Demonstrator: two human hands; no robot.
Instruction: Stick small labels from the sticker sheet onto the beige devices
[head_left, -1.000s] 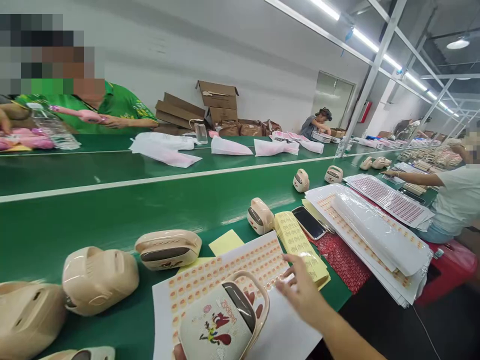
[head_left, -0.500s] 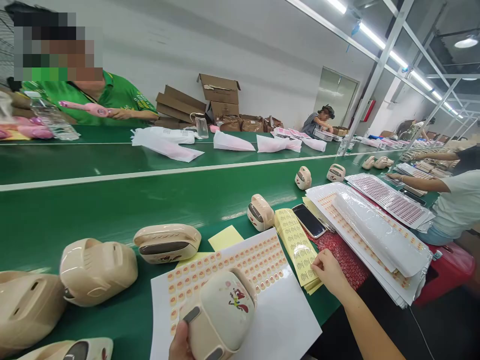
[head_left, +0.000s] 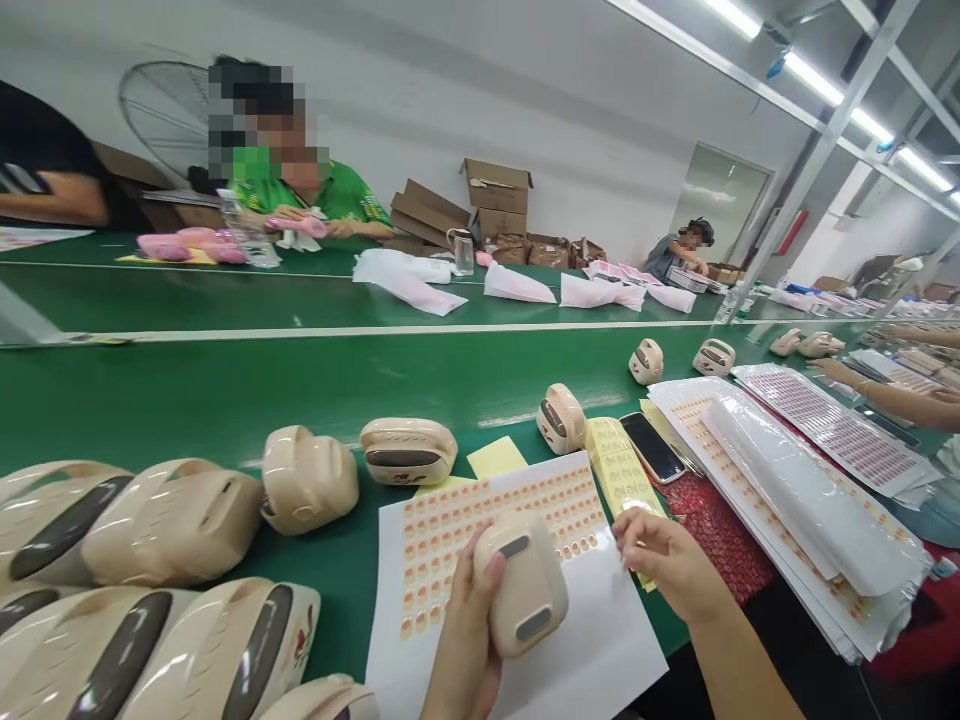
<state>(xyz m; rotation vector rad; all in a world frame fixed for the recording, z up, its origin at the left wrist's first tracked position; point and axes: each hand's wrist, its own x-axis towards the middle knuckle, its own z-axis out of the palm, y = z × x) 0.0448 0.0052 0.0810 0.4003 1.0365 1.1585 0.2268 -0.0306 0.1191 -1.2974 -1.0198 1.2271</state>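
My left hand (head_left: pixel 466 625) is wrapped round a cream plastic appliance (head_left: pixel 525 590), whose flat face with two grey pads is turned up towards me. Beneath it lies a white sheet (head_left: pixel 427 560) with rows of small orange stickers. My right hand (head_left: pixel 651 550) is at the near end of a strip of yellow labels (head_left: pixel 619 465), thumb and fingers pinched together; whatever is between the fingertips is too small to make out.
Several cream appliances (head_left: pixel 176 520) crowd the left of the green table (head_left: pixel 225 380). A phone (head_left: pixel 652 447) and plastic-covered sticker sheets (head_left: pixel 795 500) lie at the right. People sit across the table and at the far right.
The view has swung left. The held appliance has been turned from its printed side to its padded face. My right hand has lifted from the yellow labels, fingers pinched.
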